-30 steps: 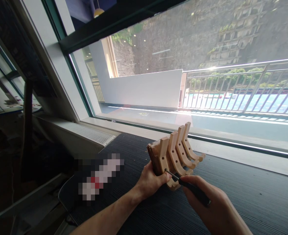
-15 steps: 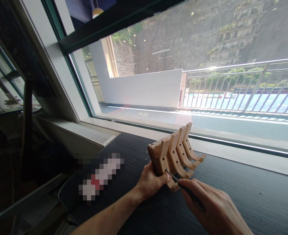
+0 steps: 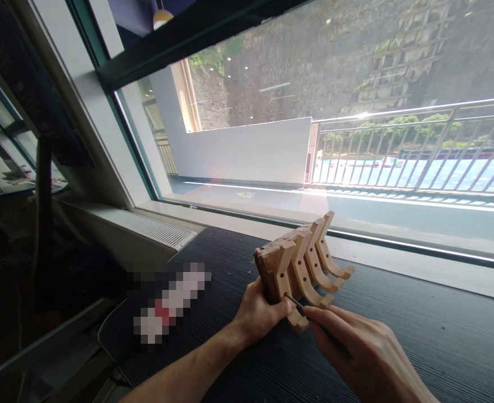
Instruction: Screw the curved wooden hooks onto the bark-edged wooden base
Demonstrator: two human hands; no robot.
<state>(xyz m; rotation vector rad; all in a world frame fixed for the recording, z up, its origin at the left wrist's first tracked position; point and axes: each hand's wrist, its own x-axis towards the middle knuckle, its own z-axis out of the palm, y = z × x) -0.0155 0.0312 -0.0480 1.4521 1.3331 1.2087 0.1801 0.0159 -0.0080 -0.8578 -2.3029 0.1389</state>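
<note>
A wooden hook rack is held up above the table: a brown board [image 3: 269, 267] with several pale, curved wooden hooks [image 3: 302, 258] standing out from it. Each hook has dark holes in its face. My left hand [image 3: 257, 313] is closed around the near lower end of the rack, its thumb beside the nearest hook. In my right hand [image 3: 358, 344] is a screwdriver [image 3: 294, 303], its dark handle mostly covered by the fingers. The shaft's tip meets the lower hole of the nearest hook. Whether a screw sits there is too small to tell.
The rack is over a dark, ribbed-grain table [image 3: 419, 336]. To the left lies a pixelated pinkish-white item [image 3: 171, 305]. Beyond the table run a window sill [image 3: 238, 228] and a slatted vent [image 3: 146, 224], with a large window above.
The rack has tilted slightly, its hook tops shifting a little to the right. The screwdriver tip stays at the same hole, and both hands keep their holds.
</note>
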